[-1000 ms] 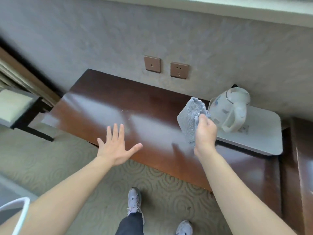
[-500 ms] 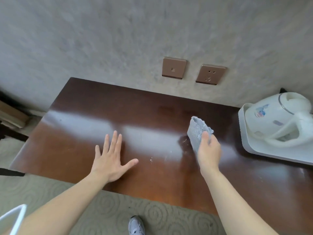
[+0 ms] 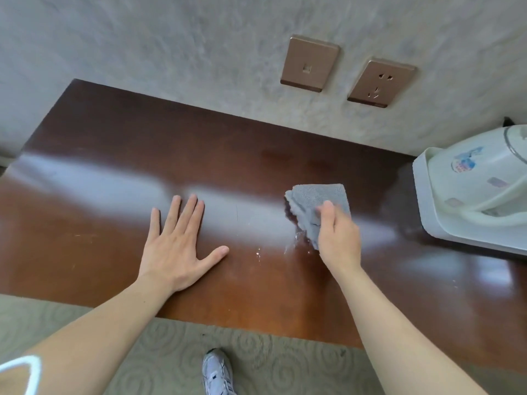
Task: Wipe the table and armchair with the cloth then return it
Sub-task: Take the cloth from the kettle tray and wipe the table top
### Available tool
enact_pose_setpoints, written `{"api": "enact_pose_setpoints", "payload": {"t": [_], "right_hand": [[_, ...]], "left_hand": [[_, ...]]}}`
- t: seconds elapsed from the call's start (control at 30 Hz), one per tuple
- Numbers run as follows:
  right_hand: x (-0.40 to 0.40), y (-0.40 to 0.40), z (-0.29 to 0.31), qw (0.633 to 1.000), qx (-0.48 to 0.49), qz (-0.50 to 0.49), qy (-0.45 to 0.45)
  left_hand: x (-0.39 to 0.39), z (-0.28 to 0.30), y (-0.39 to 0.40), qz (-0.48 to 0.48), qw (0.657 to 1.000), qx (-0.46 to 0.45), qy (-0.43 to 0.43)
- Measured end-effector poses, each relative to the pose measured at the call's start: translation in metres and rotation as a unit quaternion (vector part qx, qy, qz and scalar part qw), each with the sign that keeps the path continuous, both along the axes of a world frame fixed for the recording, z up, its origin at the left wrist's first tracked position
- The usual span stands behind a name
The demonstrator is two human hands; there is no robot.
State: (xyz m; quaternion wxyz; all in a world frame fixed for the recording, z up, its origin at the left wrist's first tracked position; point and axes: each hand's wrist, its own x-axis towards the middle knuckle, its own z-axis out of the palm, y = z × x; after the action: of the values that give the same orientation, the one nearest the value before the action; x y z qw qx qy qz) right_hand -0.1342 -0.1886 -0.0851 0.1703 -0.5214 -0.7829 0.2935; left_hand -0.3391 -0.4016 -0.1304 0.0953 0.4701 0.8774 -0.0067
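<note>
cloth, which half a second before hung above the bench, now lay flat on it near the kettle tray, pinched by the right hand fingers, while the left hand rested spread, so wiping could probably begin.
</note>
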Motion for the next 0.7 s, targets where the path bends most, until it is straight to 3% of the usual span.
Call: {"api": "enact_pose_setpoints", "payload": {"t": [0.13, 0.37, 0.53, 0.7], "right_hand": [[-0.009, 0.004, -0.017, 0.998, 0.064, 0.018, -0.008], [-0.017, 0.030, -0.045, 0.961, 0.070, 0.087, -0.251], [-0.016, 0.026, -0.048, 0.950, 0.083, 0.113, -0.277], [0.006, -0.012, -0.039, 0.952, 0.072, 0.166, -0.248]], "left_hand": [[0.000, -0.002, -0.001, 0.010, 1.000, 0.015, 0.006], [0.000, -0.002, 0.001, 0.031, 0.998, 0.042, 0.026], [0.000, -0.002, 0.003, 0.036, 0.999, 0.021, 0.032], [0.000, 0.001, 0.002, 0.041, 0.998, 0.029, 0.022]]}}
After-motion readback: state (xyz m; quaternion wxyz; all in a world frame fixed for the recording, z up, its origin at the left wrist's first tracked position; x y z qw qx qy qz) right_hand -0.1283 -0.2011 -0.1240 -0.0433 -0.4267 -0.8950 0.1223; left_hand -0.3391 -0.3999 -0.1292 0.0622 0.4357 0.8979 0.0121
